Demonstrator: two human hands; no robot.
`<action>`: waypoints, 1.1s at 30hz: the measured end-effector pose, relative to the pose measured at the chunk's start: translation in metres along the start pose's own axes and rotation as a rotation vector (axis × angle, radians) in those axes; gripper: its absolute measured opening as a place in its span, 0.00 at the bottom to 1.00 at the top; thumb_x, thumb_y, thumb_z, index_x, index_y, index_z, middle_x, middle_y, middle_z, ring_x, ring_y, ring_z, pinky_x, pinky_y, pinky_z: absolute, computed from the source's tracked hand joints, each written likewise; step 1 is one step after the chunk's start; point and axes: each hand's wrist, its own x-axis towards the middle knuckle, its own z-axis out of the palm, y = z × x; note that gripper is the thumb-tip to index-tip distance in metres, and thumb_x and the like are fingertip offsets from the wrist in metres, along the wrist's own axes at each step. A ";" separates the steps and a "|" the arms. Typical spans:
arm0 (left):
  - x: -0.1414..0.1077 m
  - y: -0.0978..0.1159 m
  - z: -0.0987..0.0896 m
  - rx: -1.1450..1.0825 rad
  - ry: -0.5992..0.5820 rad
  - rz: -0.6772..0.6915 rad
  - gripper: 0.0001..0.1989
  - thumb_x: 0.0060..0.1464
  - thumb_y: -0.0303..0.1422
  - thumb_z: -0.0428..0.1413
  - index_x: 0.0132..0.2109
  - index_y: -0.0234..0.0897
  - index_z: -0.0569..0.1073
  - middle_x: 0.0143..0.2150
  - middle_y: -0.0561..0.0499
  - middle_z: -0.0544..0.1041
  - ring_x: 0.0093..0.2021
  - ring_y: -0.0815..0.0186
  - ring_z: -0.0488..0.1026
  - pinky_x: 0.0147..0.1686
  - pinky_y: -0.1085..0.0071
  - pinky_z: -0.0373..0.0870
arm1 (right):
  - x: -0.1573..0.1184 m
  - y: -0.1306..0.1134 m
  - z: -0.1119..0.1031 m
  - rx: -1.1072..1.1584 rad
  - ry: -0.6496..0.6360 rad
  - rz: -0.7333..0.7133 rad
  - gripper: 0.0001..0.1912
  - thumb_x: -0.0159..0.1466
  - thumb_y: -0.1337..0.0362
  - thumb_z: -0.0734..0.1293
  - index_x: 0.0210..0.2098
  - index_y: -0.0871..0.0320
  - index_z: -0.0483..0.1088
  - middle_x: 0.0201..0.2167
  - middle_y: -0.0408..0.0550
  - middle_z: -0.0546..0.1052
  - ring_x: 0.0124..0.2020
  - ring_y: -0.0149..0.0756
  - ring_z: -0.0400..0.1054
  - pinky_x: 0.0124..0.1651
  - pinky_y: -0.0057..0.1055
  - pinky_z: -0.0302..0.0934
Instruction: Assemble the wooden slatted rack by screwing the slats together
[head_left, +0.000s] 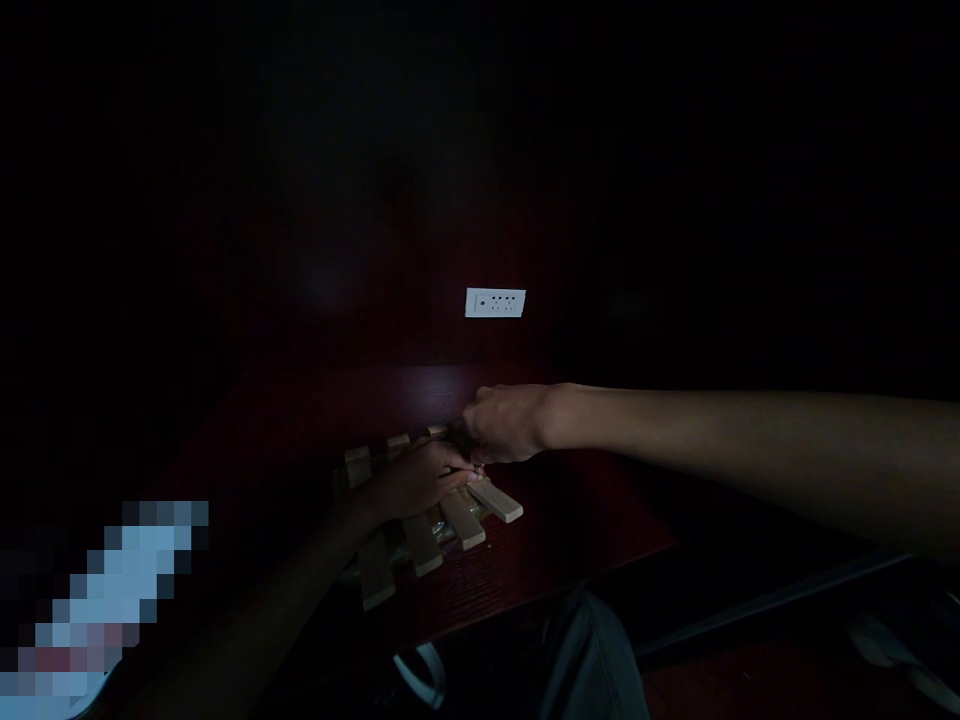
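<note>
Several pale wooden slats point(421, 543) lie side by side on the dark red tabletop point(517, 555), with shiny clear material and brownish strips between them. My left hand point(424, 475) rests across the slats. Its thumb and fingers come together at a small pale spot near the upper end of the rightmost slat point(499, 502); what they pinch is too small and dark to name. Just beyond it, my right hand point(510, 422) is curled with its back towards me. The right fingertips are hidden in shadow, and so is anything between them.
A white wall socket panel point(495, 303) sits on the dark wall behind the table. A blurred-out bright shape point(105, 625) is at lower left. Below the table edge are my knee point(596, 660) and a pale curved strap-like thing point(424, 675). Most surroundings are too dark to make out.
</note>
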 end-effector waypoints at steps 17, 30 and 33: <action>0.002 -0.009 0.006 -0.042 0.016 0.038 0.11 0.62 0.33 0.52 0.44 0.41 0.79 0.45 0.52 0.80 0.46 0.66 0.75 0.49 0.72 0.65 | -0.013 0.009 -0.005 0.101 -0.089 0.013 0.20 0.58 0.62 0.70 0.48 0.65 0.74 0.40 0.54 0.77 0.37 0.39 0.71 0.33 0.30 0.61; -0.001 -0.001 0.002 0.010 0.007 -0.013 0.11 0.61 0.33 0.51 0.38 0.38 0.79 0.38 0.51 0.81 0.39 0.64 0.75 0.41 0.71 0.68 | -0.013 0.009 0.009 -0.216 0.105 -0.169 0.12 0.66 0.64 0.64 0.45 0.61 0.74 0.39 0.57 0.77 0.35 0.42 0.73 0.33 0.35 0.62; 0.000 -0.001 0.003 0.019 0.004 -0.021 0.12 0.61 0.33 0.51 0.38 0.38 0.79 0.37 0.50 0.80 0.38 0.64 0.75 0.40 0.71 0.68 | -0.012 0.010 0.010 -0.193 0.112 -0.168 0.12 0.66 0.64 0.64 0.45 0.62 0.75 0.38 0.57 0.77 0.34 0.41 0.73 0.33 0.35 0.62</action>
